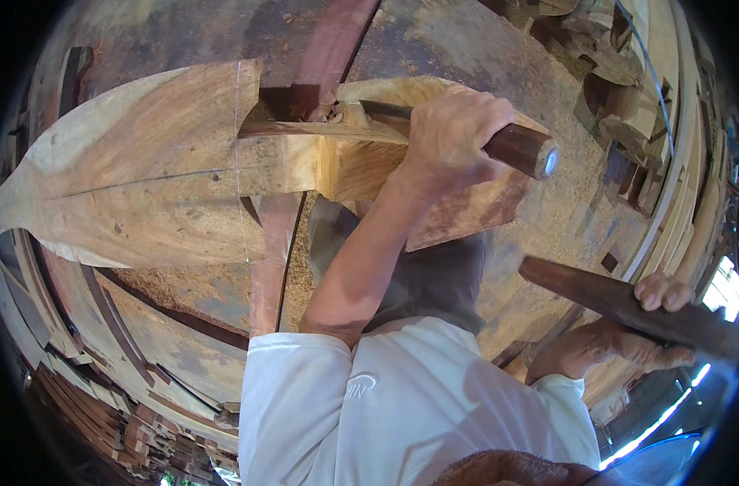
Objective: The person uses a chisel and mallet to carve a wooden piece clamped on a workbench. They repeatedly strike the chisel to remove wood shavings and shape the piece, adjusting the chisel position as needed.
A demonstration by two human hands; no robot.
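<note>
My left hand is closed around the dark wooden handle of a chisel. The chisel's blade lies low along a notch in a large shaped wood piece, with curled shavings near its tip. A pale line crosses that wood close to the notch, and a dark line runs along its length. Off to the right, my right hand grips a dark wooden club-like mallet, held apart from the chisel. The mallet's far right end is blurred.
A reddish plank passes beneath the workpiece. Sawdust covers parts of the floor. Offcuts and blocks lie at upper right beside long boards. Stacked wood strips sit at lower left.
</note>
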